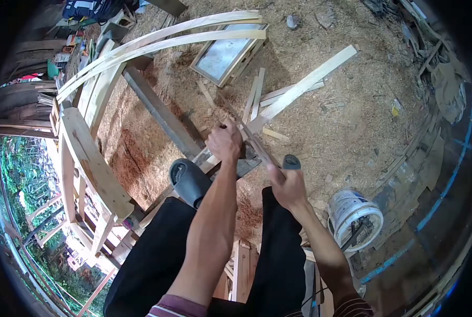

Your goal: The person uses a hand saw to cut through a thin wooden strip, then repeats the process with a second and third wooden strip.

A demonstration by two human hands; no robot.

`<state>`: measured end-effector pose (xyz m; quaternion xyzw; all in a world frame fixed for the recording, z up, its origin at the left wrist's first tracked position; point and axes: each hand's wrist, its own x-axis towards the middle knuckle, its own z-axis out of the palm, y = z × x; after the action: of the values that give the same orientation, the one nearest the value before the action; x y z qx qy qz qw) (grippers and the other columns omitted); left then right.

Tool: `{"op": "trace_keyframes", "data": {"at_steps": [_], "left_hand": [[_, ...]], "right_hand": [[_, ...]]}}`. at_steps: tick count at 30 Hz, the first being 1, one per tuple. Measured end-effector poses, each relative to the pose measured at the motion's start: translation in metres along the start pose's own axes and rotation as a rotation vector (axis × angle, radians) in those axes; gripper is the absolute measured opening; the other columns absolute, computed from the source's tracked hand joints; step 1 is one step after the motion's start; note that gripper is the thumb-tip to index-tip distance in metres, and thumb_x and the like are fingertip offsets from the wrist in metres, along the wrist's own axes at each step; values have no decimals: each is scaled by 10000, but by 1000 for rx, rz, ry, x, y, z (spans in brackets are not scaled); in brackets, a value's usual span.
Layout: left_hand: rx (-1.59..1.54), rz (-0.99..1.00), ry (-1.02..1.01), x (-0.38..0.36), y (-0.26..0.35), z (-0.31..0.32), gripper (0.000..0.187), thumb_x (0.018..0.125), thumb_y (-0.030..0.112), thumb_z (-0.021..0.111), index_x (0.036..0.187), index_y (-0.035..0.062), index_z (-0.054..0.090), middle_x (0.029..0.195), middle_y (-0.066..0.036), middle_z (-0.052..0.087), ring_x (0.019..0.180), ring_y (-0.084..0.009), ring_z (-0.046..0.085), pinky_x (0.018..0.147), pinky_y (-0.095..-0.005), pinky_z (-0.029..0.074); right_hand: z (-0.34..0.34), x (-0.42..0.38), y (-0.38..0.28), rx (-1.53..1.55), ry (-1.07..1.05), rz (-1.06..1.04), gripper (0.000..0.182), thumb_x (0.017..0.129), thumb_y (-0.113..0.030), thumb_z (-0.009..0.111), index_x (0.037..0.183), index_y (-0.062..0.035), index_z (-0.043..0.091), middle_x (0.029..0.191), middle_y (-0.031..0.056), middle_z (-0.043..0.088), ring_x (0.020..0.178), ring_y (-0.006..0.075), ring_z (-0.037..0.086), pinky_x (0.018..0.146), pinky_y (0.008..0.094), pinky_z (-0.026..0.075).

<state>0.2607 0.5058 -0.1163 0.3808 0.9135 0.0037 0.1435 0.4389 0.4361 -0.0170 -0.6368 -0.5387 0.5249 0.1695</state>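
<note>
My left hand (225,141): fingers curled at pale wooden slat (315,79), hold unclear; my right hand (287,188): closed around long blurred tool (255,143)

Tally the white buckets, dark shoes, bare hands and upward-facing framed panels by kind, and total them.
White bucket: 1
Dark shoes: 2
Bare hands: 2
Upward-facing framed panel: 1
Total: 6
</note>
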Motion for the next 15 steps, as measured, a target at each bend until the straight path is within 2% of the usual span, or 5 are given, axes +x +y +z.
{"op": "trace_keyframes", "data": {"at_steps": [5, 8, 11, 12, 15], "left_hand": [[-32, -99, -44, -4, 2, -9, 340, 813, 315, 489, 929, 68, 691, 879, -211, 669, 825, -355, 653, 776, -420, 481], [-59, -102, -32, -7, -2, -4, 405, 813, 389, 473, 947, 76, 692, 901, -233, 658, 844, -394, 635, 796, -447, 471], [-92, -120, -40, -5, 8, -14, 473, 818, 443, 447, 994, 75, 686, 929, -254, 647, 884, -430, 614, 827, -474, 458], [-101, -143, -51, -7, 10, -15, 472, 823, 435, 436, 1008, 78, 682, 930, -255, 647, 888, -429, 612, 829, -476, 454], [-104, -98, 28, -8, 6, -8, 423, 816, 373, 421, 871, 51, 690, 798, -243, 652, 800, -412, 625, 787, -455, 447]], "right_hand": [[-10, -43, 6, 56, 37, -23, 395, 904, -289, 548, 695, 41, 606, 526, 210, 503, 496, 393, 550, 472, 413, 405], [-52, -108, 11, 39, -79, 188, 371, 904, -266, 554, 701, 38, 616, 503, 199, 489, 466, 339, 571, 461, 392, 398], [-53, -101, -20, -42, 8, 133, 386, 902, -268, 555, 682, 44, 612, 487, 189, 484, 467, 301, 587, 461, 363, 401], [-55, -92, -32, -78, -95, 258, 413, 899, -289, 553, 672, 49, 617, 502, 210, 506, 508, 341, 600, 491, 392, 433], [-21, -19, -50, -72, -13, 173, 461, 893, -317, 549, 662, 76, 611, 556, 260, 532, 594, 416, 603, 572, 456, 461]]}}
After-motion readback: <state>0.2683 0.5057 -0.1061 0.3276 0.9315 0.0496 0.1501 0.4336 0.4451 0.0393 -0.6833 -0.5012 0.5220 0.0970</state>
